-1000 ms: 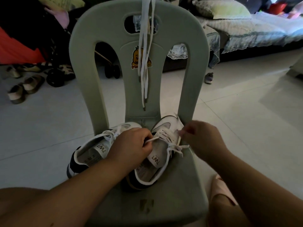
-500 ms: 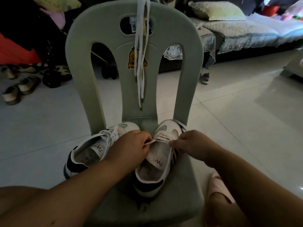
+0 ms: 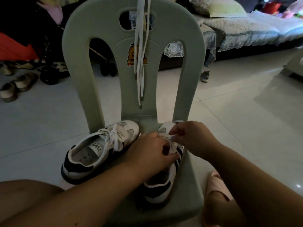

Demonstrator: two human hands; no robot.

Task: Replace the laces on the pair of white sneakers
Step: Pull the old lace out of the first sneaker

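Two white sneakers with dark heels lie on the seat of a pale green plastic chair point(image 3: 190, 181). The left sneaker point(image 3: 100, 149) is laced and tied. The right sneaker point(image 3: 165, 182) lies under both hands, tilted onto its side so its dark stripes show. My left hand point(image 3: 152, 154) grips its upper and lace. My right hand point(image 3: 191, 138) pinches the white lace point(image 3: 172, 143) near the toe. Spare white laces point(image 3: 141, 51) hang down the chair back.
A pink slipper point(image 3: 216, 189) is on my foot at the chair's right. Sandals point(image 3: 14, 86) and stroller wheels point(image 3: 50, 74) crowd the far left floor. A covered sofa point(image 3: 246, 28) with a pillow runs along the back right. Pale floor tiles point(image 3: 246, 112) surround the chair.
The right sneaker has rolled onto its side, showing its stripes. My right hand moved in toward the left hand and both now work the lace close together.
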